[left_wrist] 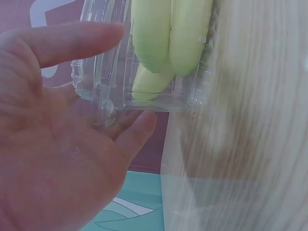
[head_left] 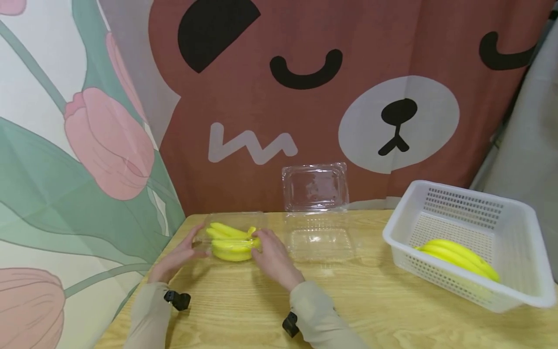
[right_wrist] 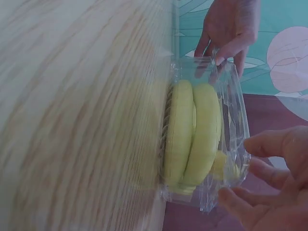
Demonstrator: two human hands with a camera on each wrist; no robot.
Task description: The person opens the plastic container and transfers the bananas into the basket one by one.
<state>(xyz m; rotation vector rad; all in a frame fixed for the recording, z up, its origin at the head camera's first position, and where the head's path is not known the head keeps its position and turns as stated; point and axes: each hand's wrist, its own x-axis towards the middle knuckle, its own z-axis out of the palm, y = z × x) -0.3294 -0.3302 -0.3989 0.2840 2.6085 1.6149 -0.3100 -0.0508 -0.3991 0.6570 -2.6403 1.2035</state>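
A clear plastic clamshell box [head_left: 235, 217] stands on the table at the left with a bunch of yellow bananas [head_left: 232, 253] inside. Its transparent lid [right_wrist: 235, 108] lies over the fruit. My left hand [head_left: 185, 252] is at the box's left end, thumb stretched out beside the lid and the other fingers near the corner. From the right, my right hand [head_left: 272, 257] touches the rim of the lid, its thumb apart from the other fingers. In the right wrist view the right fingertips [right_wrist: 230, 198] rest at the lid's near corner.
Right of the hands, a second clear clamshell box [head_left: 320, 242] sits with its lid raised against the curtain. A white perforated basket [head_left: 401, 242] on the right holds another banana bunch [head_left: 459, 257]. The wooden table [head_left: 244, 305] ends at a printed curtain behind.
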